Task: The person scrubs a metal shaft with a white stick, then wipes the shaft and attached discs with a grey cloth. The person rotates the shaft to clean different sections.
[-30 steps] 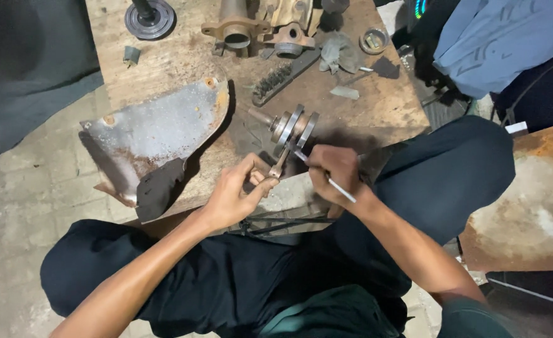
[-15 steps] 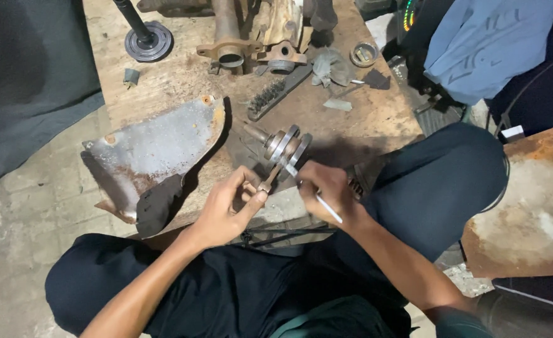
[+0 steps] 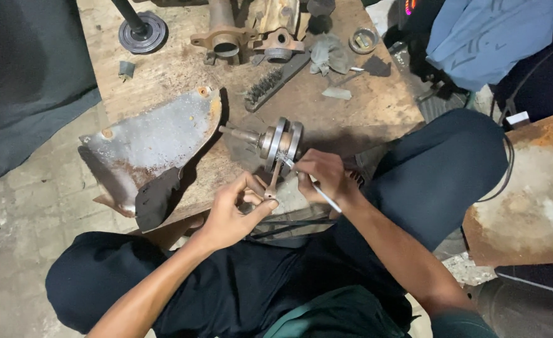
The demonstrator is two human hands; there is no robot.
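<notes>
A metal crankshaft with two round webs lies on the wooden board in front of me. Its connecting rod points toward me. My left hand pinches the rod's near end. My right hand holds a thin metal tool whose tip reaches in between the two webs. Both forearms come up from the bottom of the view, over my dark trousers.
A rusty curved sheet-metal cover lies left of the crankshaft. At the far edge of the board are a wire brush, a round metal base with a shaft, rusty castings, rags and a small ring. A rusty plate sits right.
The view has shifted slightly, so the board sits lower in frame. My hands stay on the connecting rod and the tool, with only small movement at the crankshaft.
</notes>
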